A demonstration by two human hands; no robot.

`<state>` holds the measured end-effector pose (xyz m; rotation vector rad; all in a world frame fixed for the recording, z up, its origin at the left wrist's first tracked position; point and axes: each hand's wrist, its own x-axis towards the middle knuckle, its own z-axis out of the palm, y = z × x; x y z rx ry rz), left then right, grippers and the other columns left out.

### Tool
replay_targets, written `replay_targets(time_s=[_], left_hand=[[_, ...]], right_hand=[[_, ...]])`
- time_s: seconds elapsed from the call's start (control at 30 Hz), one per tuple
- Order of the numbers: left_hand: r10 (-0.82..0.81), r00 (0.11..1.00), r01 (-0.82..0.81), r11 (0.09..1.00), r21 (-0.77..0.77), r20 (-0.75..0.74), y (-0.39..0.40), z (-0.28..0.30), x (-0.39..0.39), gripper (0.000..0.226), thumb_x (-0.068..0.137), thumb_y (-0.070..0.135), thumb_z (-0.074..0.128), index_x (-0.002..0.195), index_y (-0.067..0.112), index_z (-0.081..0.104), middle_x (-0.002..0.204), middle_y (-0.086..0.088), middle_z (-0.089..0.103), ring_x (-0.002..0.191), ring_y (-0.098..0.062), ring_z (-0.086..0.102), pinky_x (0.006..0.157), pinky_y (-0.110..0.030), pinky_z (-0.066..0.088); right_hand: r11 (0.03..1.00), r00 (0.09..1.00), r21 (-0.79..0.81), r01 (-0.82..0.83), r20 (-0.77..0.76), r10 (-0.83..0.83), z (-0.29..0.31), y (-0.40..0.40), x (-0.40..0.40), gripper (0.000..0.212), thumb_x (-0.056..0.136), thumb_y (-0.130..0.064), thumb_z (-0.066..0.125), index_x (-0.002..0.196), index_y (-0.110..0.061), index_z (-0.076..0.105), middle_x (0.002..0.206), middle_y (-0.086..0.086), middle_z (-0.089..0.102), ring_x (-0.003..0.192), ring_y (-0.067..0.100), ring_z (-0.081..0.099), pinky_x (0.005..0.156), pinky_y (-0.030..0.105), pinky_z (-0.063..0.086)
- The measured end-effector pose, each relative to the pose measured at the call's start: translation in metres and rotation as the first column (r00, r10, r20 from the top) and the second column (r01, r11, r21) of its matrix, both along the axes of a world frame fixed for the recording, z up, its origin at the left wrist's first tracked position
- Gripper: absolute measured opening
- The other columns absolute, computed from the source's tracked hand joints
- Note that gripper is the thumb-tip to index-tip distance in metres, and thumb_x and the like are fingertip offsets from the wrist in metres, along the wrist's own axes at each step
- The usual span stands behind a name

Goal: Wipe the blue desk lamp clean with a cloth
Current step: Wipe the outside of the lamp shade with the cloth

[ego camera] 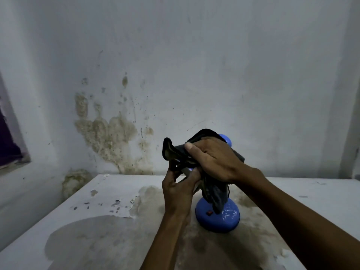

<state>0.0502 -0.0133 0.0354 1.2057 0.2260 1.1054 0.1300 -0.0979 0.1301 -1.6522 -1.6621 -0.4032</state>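
Two hands on glossy blue lamp [218, 217], right hand [212, 158] fingers clutching limp dark cloth [214, 193], left hand [178, 189] gripping neck

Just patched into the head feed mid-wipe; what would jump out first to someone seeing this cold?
The two hands meet at centre: the right hand presses a dark cloth over the head of the blue desk lamp, while the left hand grips the lamp just below it. The lamp's round base, with a small red switch, stands on a stained, peeling white table. Behind, the pale wall shows a big blotchy damp patch at left.
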Motion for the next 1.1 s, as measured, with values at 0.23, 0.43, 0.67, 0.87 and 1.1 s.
replay_targets(time_s=[0.23,0.43,0.67,0.87,1.1], left_hand=[[-0.241,0.962,0.257,0.958,-0.128,0.132,-0.005,-0.001,-0.015,0.058,0.062,0.038,0.08,0.103,0.001,0.064,0.076,-0.004,0.069,0.06,-0.012,0.065,0.053,-0.024,0.051],[-0.422,0.85,0.514,0.798,-0.315,0.317,-0.001,0.005,-0.024,0.061,0.078,0.043,0.055,0.135,0.021,0.059,0.094,-0.011,0.066,0.062,-0.021,0.064,0.054,-0.032,0.054],[-0.485,0.87,0.479,0.784,-0.395,0.091,0.001,0.014,-0.018,0.052,0.076,0.058,0.064,0.094,0.013,0.08,0.075,-0.011,0.073,0.06,-0.024,0.071,0.055,-0.032,0.057],[-0.472,0.881,0.439,0.794,-0.42,0.028,0.001,0.016,-0.009,0.05,0.07,0.062,0.072,0.075,0.013,0.08,0.068,-0.012,0.072,0.059,-0.023,0.07,0.058,-0.032,0.056],[-0.579,0.799,0.567,0.632,-0.528,0.164,-0.002,0.019,-0.017,0.067,0.081,0.056,0.069,0.118,0.0,0.07,0.116,-0.018,0.07,0.104,-0.031,0.07,0.094,-0.038,0.054]], right_hand=[[0.959,0.944,0.23,-0.164,-0.244,0.22,-0.018,0.001,-0.004,0.061,0.098,-0.037,0.039,0.068,0.012,0.059,0.061,0.025,0.056,0.06,0.039,0.054,0.063,0.051,0.043],[0.85,0.806,0.511,-0.128,-0.445,0.389,-0.026,-0.001,-0.011,0.053,0.097,-0.017,0.047,0.048,0.003,0.038,0.045,0.019,0.037,0.044,0.033,0.034,0.046,0.037,0.031],[0.728,0.779,0.67,0.143,-0.531,0.335,-0.051,0.007,-0.015,0.053,0.1,-0.021,0.043,0.047,-0.026,0.036,0.041,-0.013,0.035,0.039,0.001,0.03,0.044,0.015,0.028],[0.836,0.938,0.518,0.182,-0.347,0.011,-0.062,0.001,-0.013,0.035,0.102,-0.028,0.037,0.119,-0.025,0.068,0.124,-0.006,0.066,0.122,0.015,0.056,0.103,0.045,0.043],[0.873,0.959,0.443,-0.206,-0.088,0.271,-0.08,-0.011,-0.019,0.037,0.103,-0.02,0.038,0.119,-0.008,0.069,0.13,-0.005,0.063,0.123,0.023,0.058,0.101,0.044,0.045]])
